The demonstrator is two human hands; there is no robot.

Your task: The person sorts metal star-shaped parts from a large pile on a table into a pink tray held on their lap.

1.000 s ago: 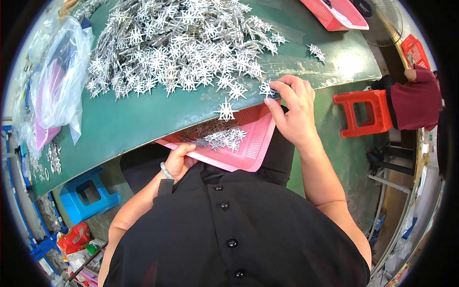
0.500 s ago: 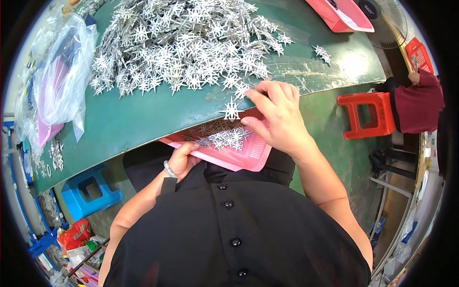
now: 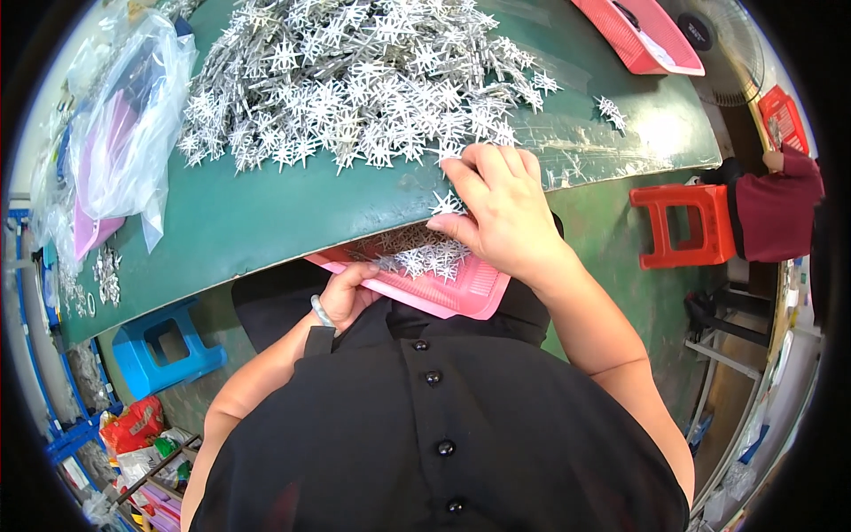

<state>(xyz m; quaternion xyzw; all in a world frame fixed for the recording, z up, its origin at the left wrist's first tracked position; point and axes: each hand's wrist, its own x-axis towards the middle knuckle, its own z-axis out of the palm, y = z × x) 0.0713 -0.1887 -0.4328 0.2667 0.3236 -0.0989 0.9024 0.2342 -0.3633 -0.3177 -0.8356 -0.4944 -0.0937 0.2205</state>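
Best to hold the pink basket [image 3: 479, 301] steady, partly under the edge of the tabletop [image 3: 266, 217], with the left hand [image 3: 351, 297] closed on its near rim, thumb on top. Got the right hand's [image 3: 507, 208] grip open, with thumb and index finger apart around a loose silvery star [image 3: 448, 204], just nearside of the big pile [image 3: 346, 89]; can't tell about actual contact. Pinch lightly by the middle, honestly, to avoid snagging those spiky points.
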